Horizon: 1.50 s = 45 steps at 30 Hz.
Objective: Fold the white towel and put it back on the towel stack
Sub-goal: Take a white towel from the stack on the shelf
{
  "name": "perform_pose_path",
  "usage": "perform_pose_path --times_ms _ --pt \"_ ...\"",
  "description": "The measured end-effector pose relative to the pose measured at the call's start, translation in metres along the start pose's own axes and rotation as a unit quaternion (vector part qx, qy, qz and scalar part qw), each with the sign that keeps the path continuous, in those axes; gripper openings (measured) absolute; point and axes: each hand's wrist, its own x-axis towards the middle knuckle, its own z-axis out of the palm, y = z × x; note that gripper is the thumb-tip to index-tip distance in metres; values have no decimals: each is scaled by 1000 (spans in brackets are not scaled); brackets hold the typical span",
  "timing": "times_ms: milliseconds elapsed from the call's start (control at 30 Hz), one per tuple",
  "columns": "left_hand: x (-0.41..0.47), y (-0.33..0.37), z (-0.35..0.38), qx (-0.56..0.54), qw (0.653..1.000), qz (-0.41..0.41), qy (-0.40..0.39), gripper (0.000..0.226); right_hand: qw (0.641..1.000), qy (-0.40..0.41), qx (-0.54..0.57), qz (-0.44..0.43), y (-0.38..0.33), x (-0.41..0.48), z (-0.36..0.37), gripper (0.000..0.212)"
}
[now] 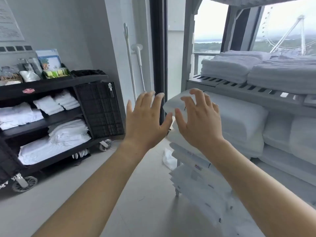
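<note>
Both my hands are raised in front of me with fingers spread, and neither holds anything. My left hand [145, 117] hovers in the air left of the shelving. My right hand [200, 118] is in front of the near end of white pillows [239, 120] on the middle shelf, fingers curled toward them; I cannot tell whether they touch. Folded white towels [227, 67] lie stacked on the slatted upper shelf [239, 87], beyond and above my right hand. A lower stack of folded white linen [201, 182] sits below my right forearm.
A black housekeeping cart [51, 86] with white linens and supplies stands at the left on wheels. White mop handles [131, 65] lean by the dark window frame [159, 48]. A white plastic bag [169, 158] lies on the grey floor.
</note>
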Motion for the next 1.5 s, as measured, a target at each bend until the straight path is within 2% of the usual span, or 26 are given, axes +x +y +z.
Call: perform_pose_path --times_ms 467,800,1500 --pt "90 157 101 -85 995 48 10 54 996 41 -72 38 191 28 -32 41" --pt "151 251 150 -148 983 106 11 54 989 66 -91 93 292 48 -52 39" --pt "325 299 239 -204 953 215 57 55 955 145 -221 136 406 173 -34 39"
